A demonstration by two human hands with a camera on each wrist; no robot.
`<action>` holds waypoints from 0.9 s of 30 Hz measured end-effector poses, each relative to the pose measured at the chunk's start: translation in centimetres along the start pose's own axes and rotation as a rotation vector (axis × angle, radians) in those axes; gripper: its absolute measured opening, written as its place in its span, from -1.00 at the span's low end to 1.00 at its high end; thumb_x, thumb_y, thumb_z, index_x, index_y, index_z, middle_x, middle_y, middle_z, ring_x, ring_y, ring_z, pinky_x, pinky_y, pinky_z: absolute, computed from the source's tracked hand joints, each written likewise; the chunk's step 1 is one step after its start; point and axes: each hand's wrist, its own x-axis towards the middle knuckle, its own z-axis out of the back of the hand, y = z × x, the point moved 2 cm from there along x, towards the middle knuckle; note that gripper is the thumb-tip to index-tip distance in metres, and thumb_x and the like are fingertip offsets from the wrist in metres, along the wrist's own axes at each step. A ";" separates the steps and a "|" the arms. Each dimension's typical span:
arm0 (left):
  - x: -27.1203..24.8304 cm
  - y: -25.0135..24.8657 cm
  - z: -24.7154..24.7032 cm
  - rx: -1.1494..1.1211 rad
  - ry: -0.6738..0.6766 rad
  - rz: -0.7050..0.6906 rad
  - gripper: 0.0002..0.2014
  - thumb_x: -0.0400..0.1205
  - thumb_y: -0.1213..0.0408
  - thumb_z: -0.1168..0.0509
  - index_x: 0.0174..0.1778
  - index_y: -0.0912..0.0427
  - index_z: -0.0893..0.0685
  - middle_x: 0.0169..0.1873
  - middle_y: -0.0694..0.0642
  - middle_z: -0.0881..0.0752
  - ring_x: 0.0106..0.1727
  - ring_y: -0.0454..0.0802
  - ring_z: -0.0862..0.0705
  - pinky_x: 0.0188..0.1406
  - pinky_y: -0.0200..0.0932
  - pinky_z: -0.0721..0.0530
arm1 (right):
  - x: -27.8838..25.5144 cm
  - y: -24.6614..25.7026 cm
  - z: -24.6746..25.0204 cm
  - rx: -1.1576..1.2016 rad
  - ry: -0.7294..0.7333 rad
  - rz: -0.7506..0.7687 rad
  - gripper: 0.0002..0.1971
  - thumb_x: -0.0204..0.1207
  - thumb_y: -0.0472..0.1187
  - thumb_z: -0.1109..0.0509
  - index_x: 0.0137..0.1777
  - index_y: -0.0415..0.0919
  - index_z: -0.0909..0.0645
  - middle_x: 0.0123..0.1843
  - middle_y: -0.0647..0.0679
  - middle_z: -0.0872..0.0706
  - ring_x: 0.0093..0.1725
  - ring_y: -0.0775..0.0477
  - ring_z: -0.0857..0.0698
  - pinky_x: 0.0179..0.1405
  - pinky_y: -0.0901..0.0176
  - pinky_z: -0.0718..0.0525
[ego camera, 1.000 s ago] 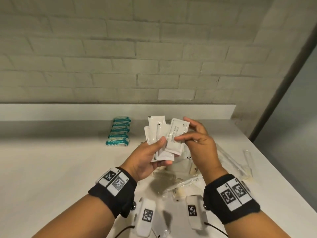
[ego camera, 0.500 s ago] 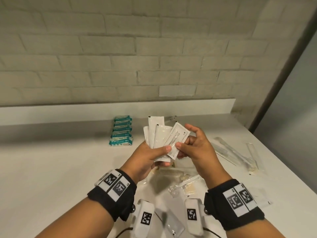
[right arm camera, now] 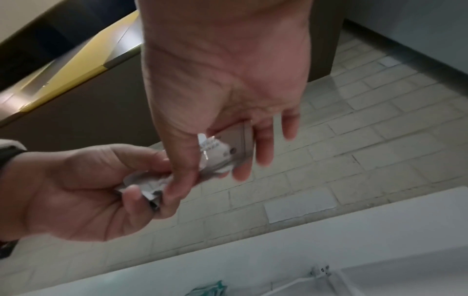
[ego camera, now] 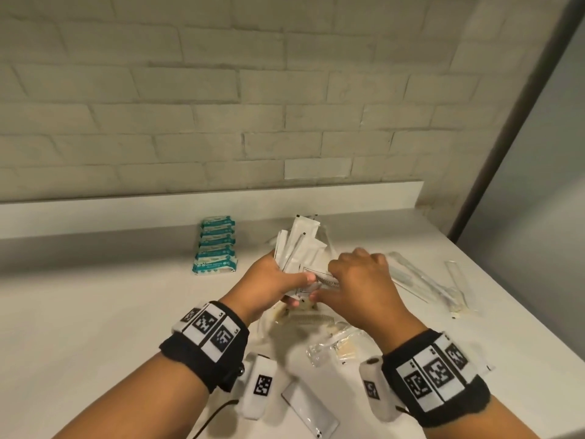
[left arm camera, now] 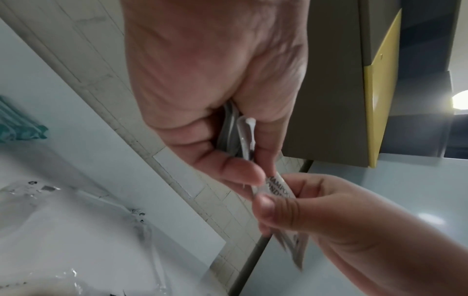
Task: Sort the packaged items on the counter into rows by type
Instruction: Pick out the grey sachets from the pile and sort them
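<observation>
My left hand (ego camera: 278, 280) grips a fanned bunch of white sachets (ego camera: 299, 245) above the white counter (ego camera: 79, 312). My right hand (ego camera: 357, 280) pinches one printed sachet (ego camera: 319, 282) at the near side of that bunch, thumb and fingers on it. The left wrist view shows the bunch (left arm camera: 234, 136) wedged in my left hand (left arm camera: 215, 100) and the printed sachet (left arm camera: 278, 186) between both thumbs. From the right wrist, my right hand (right arm camera: 222, 100) holds that sachet (right arm camera: 220, 150). A row of teal packets (ego camera: 217, 245) lies by the back ledge.
Clear-wrapped items, one with a comb (ego camera: 304, 318), lie in a heap under my hands. Long clear packets (ego camera: 421, 280) are scattered to the right near the counter's right edge. One white sachet (ego camera: 308, 410) lies near the front. A brick wall (ego camera: 221, 106) stands behind.
Both hands have dropped lower toward the heap. The printed sachet has slid from the front of the fan down to its near side, now lying more level under my right hand.
</observation>
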 end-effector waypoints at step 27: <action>-0.3 -0.6 1.0 -0.369 -0.234 0.060 -0.86 0.57 0.45 -0.37 0.00 0.21 -0.75 -0.22 0.08 -0.85 -0.27 -0.06 -0.80 -0.38 -0.22 -0.70 | 1.6 -0.9 -0.4 0.512 -0.385 0.535 -0.74 0.38 -0.32 -0.46 -0.07 0.07 -0.83 -0.17 0.06 -0.68 -0.11 0.00 -0.66 -0.13 -0.03 -0.66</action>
